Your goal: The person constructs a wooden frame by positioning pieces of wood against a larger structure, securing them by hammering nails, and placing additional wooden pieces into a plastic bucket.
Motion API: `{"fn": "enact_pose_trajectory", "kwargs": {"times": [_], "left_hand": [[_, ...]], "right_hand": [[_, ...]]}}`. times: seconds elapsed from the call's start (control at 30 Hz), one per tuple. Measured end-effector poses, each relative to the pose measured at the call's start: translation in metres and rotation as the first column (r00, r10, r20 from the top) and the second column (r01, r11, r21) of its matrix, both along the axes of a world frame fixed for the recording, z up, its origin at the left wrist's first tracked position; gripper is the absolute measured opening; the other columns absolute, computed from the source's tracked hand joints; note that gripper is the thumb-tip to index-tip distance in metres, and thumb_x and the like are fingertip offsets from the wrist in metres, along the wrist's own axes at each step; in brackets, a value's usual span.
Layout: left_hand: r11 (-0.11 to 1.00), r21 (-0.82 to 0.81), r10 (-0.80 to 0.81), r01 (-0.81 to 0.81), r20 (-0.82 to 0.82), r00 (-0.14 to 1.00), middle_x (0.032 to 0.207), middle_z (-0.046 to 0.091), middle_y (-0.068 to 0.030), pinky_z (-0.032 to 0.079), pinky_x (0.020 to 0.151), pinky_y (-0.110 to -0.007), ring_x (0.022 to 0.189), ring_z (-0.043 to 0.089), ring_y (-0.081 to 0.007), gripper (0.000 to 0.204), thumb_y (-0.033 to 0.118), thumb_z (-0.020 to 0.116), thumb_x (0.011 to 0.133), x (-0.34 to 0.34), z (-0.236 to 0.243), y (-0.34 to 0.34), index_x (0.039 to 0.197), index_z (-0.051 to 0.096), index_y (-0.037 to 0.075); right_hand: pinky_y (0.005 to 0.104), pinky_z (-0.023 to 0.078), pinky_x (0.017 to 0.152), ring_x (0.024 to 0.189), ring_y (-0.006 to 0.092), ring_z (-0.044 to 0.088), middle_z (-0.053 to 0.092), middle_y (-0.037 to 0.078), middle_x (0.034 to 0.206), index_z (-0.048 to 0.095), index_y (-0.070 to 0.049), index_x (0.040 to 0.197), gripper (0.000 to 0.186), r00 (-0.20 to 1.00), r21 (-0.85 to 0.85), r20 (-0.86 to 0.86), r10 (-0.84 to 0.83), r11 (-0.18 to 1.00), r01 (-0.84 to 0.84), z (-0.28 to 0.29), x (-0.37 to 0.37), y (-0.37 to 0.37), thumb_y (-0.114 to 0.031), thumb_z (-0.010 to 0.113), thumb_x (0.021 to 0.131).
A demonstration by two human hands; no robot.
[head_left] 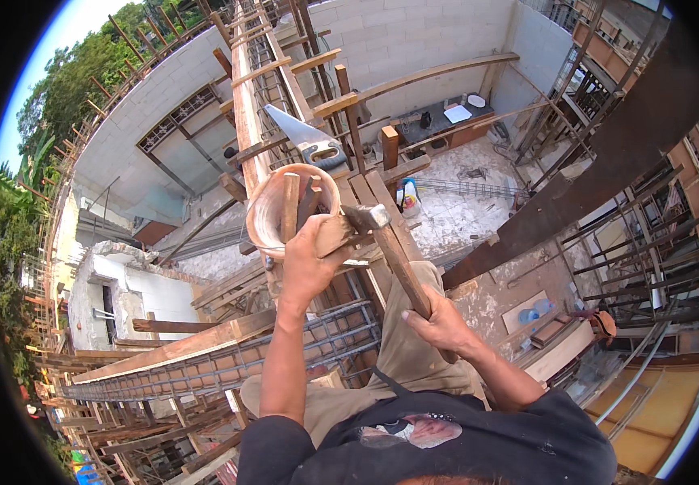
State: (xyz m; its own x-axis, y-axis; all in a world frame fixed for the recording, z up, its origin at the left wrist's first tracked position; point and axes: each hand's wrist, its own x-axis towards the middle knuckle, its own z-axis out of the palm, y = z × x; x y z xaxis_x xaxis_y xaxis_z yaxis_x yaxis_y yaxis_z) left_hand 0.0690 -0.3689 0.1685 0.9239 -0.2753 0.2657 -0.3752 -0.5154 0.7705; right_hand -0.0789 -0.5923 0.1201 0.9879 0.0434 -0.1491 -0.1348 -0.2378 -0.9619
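My right hand [441,322] is wrapped round the wooden handle of a hammer [400,263]. The hammer's metal head is up beside a short block of wood [333,234]; whether they touch I cannot tell. Fingers and thumb of my left hand [309,260] grip that block, just at the near rim of a round, pale-stained bucket [263,217]. Inside the bucket stand a few wood pieces [290,206]. Past the bucket's far rim lies a handsaw [305,139] with a grey and black handle, resting on the timber formwork.
Long formwork boards [244,121] run away ahead with steel bars between them. Another rebar-filled beam form [228,347] crosses at the left. A wide dark beam [584,178] slants across the right. Far below are a concrete floor [470,218] and a person [600,325] at the right.
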Motion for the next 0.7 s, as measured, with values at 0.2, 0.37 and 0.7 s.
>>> {"fn": "enact_pose_trajectory", "kwargs": {"times": [0.2, 0.37, 0.7], "left_hand": [[1.000, -0.017, 0.000, 0.000, 0.006, 1.000, 0.103, 0.073, -0.0166, 0.056, 0.085, -0.038, 0.094, 0.072, -0.0280, 0.054, 0.011, 0.087, 0.074, 0.007, 0.003, 0.001, 0.120, 0.062, 0.003], [0.999, -0.029, -0.028, 0.029, 0.019, 0.999, 0.102, 0.072, -0.0181, 0.055, 0.084, -0.039, 0.094, 0.072, -0.0315, 0.052, 0.010, 0.086, 0.075, 0.008, 0.002, -0.003, 0.119, 0.061, 0.003], [0.998, -0.059, -0.002, 0.002, -0.001, 1.000, 0.102, 0.071, -0.0188, 0.055, 0.084, -0.041, 0.094, 0.071, -0.0342, 0.051, 0.011, 0.087, 0.074, 0.013, 0.000, -0.004, 0.117, 0.060, 0.002]], "right_hand": [[0.0334, 0.047, 0.061, 0.065, 0.0139, 0.053, 0.058, 0.008, 0.075, 0.058, -0.004, 0.104, 0.019, 0.944, 0.183, 0.311, -0.109, 0.982, 0.053, 0.072, -0.001, -0.016, -0.010, 0.073, 0.093], [0.0360, 0.049, 0.062, 0.064, 0.0184, 0.056, 0.059, 0.010, 0.075, 0.057, -0.003, 0.109, 0.022, 0.977, -0.079, 0.160, -0.141, 0.985, 0.155, 0.014, -0.004, -0.007, -0.013, 0.071, 0.095], [0.0282, 0.049, 0.052, 0.062, 0.0096, 0.056, 0.057, 0.008, 0.071, 0.049, -0.004, 0.114, 0.022, 0.573, 0.356, 0.752, -0.325, 0.933, 0.061, 0.059, 0.010, -0.011, -0.003, 0.063, 0.097]]}}
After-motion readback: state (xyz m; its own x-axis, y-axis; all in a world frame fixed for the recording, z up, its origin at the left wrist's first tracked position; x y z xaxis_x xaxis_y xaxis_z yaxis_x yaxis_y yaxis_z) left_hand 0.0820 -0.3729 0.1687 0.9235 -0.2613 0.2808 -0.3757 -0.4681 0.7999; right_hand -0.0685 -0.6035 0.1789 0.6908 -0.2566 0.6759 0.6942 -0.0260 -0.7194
